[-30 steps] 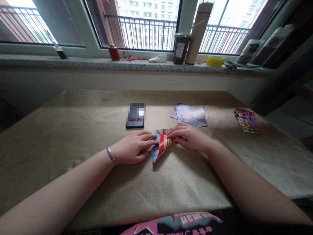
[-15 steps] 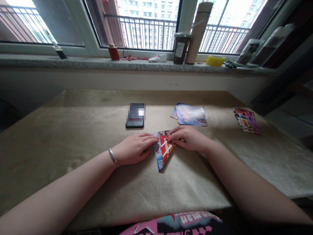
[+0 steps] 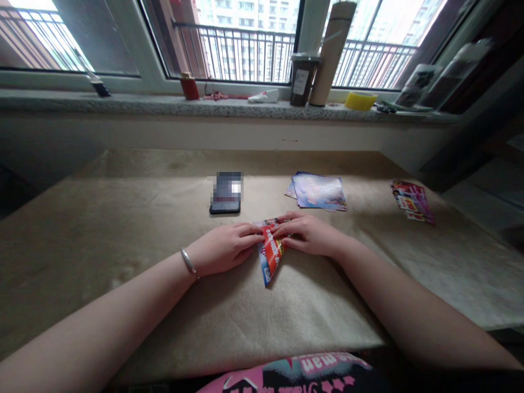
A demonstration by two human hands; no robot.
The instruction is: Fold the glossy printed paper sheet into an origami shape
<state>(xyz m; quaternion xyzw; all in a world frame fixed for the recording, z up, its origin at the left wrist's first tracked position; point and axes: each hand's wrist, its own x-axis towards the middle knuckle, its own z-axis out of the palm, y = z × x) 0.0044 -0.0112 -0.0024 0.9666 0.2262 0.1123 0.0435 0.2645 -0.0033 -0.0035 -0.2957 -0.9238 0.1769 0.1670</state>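
A colourful printed leaflet (image 3: 273,254), part folded into a narrow triangle with its point towards me, lies on the table between my hands. Its red printed side faces up over a blue strip at the left. My left hand (image 3: 229,245), with a silver bangle at the wrist, has its fingers closed together on the leaflet's upper left edge. From the other side, my right hand (image 3: 309,234) grips the red folded flap, its fingertips bent over onto it. My fingers cover parts of the flap and the top edge.
Beyond my hands lie a phone (image 3: 226,194) and a small stack of blue-purple leaflets (image 3: 321,191). More red and pink printed papers (image 3: 412,202) are at the right. The windowsill (image 3: 229,108) holds a cup (image 3: 303,82), a tall flask (image 3: 333,54) and yellow tape (image 3: 360,101).
My right hand has shifted slightly left, bringing the red flap further over the blue strip, which now shows narrower. My left hand has stayed nearly in place on the leaflet.
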